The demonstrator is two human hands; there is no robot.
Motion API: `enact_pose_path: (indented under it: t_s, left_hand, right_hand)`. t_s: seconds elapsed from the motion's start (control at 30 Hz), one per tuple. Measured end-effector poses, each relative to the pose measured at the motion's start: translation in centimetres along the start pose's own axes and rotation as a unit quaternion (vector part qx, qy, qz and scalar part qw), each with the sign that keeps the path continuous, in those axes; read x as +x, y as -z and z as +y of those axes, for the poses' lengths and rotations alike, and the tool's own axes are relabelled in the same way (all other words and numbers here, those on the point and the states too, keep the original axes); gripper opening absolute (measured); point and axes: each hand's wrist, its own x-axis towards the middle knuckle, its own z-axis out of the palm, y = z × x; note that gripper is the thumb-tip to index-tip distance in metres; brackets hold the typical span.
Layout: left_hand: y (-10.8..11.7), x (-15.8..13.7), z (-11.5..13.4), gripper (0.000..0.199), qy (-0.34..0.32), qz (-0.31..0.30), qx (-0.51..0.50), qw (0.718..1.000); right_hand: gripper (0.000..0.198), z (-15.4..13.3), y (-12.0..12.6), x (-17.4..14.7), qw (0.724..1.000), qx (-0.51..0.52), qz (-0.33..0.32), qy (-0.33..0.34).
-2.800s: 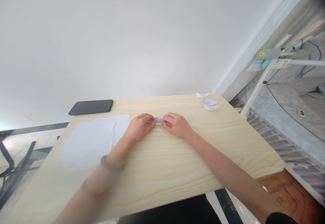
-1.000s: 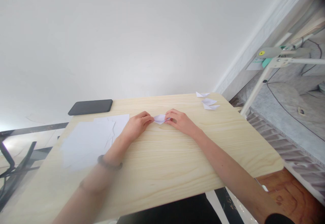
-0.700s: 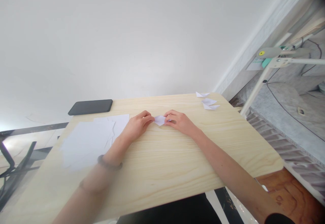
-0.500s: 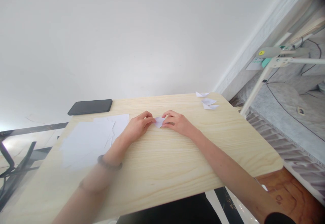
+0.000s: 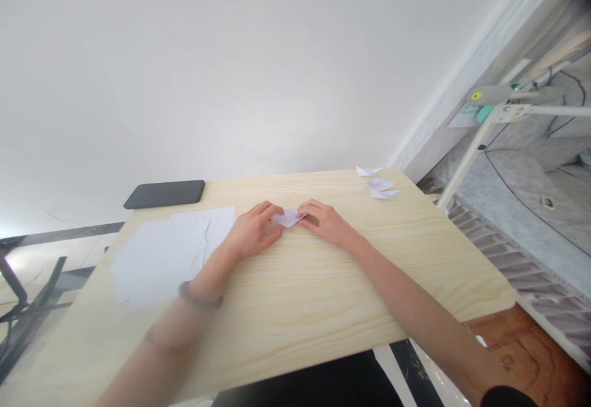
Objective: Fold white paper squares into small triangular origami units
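Observation:
Between my two hands, a small folded piece of white paper (image 5: 289, 218) sits just over the middle of the wooden table (image 5: 295, 296). My left hand (image 5: 256, 229) has its fingertips on the paper's left end, the thumb slightly lower and apart from the index finger. At the right end, my right hand (image 5: 323, 221) pinches the paper between thumb and fingers. Several folded white paper pieces (image 5: 380, 184) lie at the far right of the table. Loose white paper sheets (image 5: 157, 253) are spread to the left of my left hand.
A black phone (image 5: 165, 194) lies at the table's back left, close to the white wall (image 5: 258, 74). Beyond the right edge stand a white metal frame (image 5: 471, 154) and a grey sofa (image 5: 530, 179).
The folded paper now shows wider between my hands, with both ends visible. My left thumb has dropped away from the index finger, and my right fingers have shifted onto the right tip.

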Motion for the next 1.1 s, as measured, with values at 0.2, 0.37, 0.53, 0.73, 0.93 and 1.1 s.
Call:
enact_pose_path:
  t_s: [0.2,0.37,0.53,0.73,0.93,1.1]
  left_hand:
    - [-0.1,0.0,-0.1,0.024,-0.004,-0.012,0.020,1.000]
    - [-0.3,-0.1,-0.2,0.024,-0.011,-0.017,0.039,0.999]
    - [-0.4,-0.1,-0.3,0.025,-0.016,-0.020,0.044,0.999]
    - [-0.6,-0.1,-0.5,0.024,-0.021,-0.018,0.033,0.999]
    - [-0.5,-0.1,-0.4,0.023,-0.019,-0.022,0.033,0.999]
    - [-0.5,0.0,-0.3,0.023,-0.015,-0.019,0.037,0.999]
  right_hand:
    - [0.017,-0.4,0.1,0.0,1.000,-0.013,-0.010,-0.002]
    - [0.024,-0.9,-0.1,0.1,0.999,-0.042,-0.026,0.001]
    - [0.024,-1.3,-0.3,0.1,0.996,-0.077,-0.035,0.005]
    - [0.022,-1.5,-0.4,0.1,0.994,-0.101,-0.036,0.001]
    - [0.022,-1.5,-0.4,0.1,0.994,-0.106,-0.035,-0.005]
    - [0.022,-1.5,-0.4,0.0,0.994,-0.106,-0.033,-0.004]
